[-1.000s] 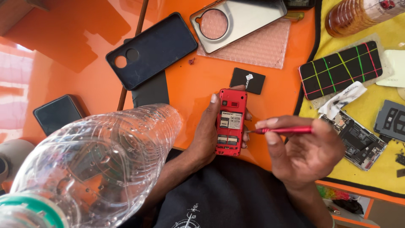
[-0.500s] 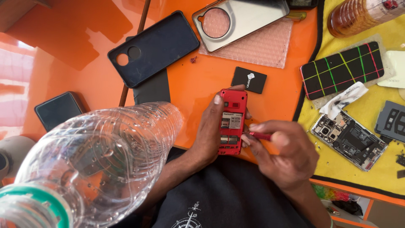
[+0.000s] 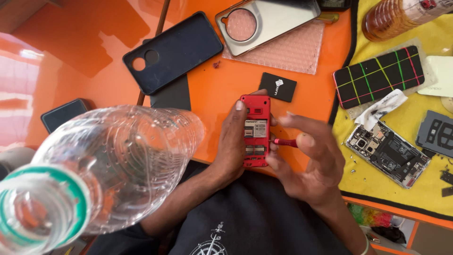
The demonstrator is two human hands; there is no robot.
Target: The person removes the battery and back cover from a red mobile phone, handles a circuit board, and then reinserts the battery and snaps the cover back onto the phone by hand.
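Presently the left hand (image 3: 233, 141) grips the opened red phone (image 3: 255, 131) over the orange table (image 3: 212, 99), while the right hand (image 3: 306, 160) pinches a red screwdriver (image 3: 284, 142) against its edge; unscrewing seems underway, needing steady alignment.

Centre frame: left hand (image 3: 231, 146) grips opened red phone (image 3: 255, 131), back up. Right hand (image 3: 309, 160) holds red tool (image 3: 285, 142), tip touching phone's right edge. Clear bottle (image 3: 108, 170) fills lower left. Black battery (image 3: 278, 87) just above phone on orange table (image 3: 85, 42). Dark case (image 3: 172, 52) upper centre; opened phone (image 3: 387, 152) on yellow mat (image 3: 420, 189), right.
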